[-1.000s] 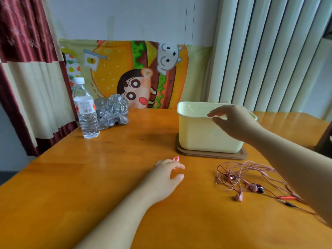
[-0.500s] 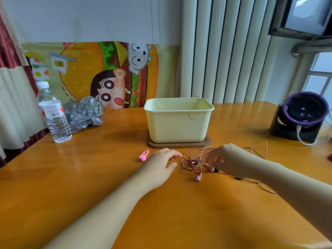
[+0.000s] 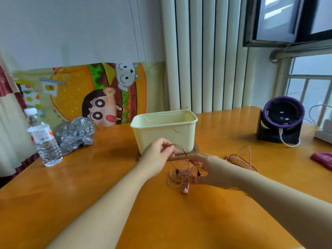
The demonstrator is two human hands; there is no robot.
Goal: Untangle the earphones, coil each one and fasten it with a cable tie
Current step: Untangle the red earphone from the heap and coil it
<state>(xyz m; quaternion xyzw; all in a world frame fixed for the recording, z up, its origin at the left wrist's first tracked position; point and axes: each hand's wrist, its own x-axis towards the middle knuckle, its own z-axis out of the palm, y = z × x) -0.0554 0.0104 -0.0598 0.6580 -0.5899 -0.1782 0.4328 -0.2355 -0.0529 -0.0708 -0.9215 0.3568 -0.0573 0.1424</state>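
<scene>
A tangle of pink earphones (image 3: 180,174) hangs and lies on the wooden table (image 3: 89,177) in front of a cream tub. My left hand (image 3: 158,152) pinches a strand of the cable and holds it up above the table. My right hand (image 3: 209,170) grips the cables just to the right of the tangle, with a dark earbud by its fingers. A pink earbud (image 3: 185,189) dangles down to the tabletop below the tangle. More cable loops (image 3: 241,158) trail off behind my right wrist. No cable tie is visible.
The cream tub (image 3: 164,131) stands on a brown mat right behind my hands. A water bottle (image 3: 44,141) and a crumpled plastic bag (image 3: 75,133) are at the left. A purple-rimmed black device (image 3: 282,121) with a white cord sits at the right, a red item (image 3: 323,159) at the edge.
My left hand has left the tabletop and lifted a strand of cable. My right hand has closed on the tangle. The view has swung right; the pink tie is out of sight.
</scene>
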